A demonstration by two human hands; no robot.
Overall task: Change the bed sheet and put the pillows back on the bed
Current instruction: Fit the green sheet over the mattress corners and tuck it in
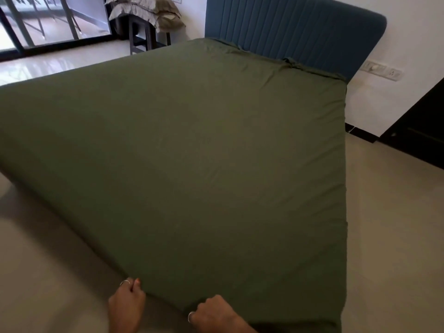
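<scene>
Both hands low at near foot edge of bed. Left hand w/ fingers down, pinching edge of green sheet. Right hand curled tight, gripping same edge just beside. Probably tucking the last bit under. Sheet pulled flat over whole bed, running long way from hands up to blue headboard. Little bunches of cloth near headboard. Pillows far off, piled on dark stool past far left corner, by window. Left hand on that side, but both well apart from pillows, so a walk round bed prob. needed.
</scene>
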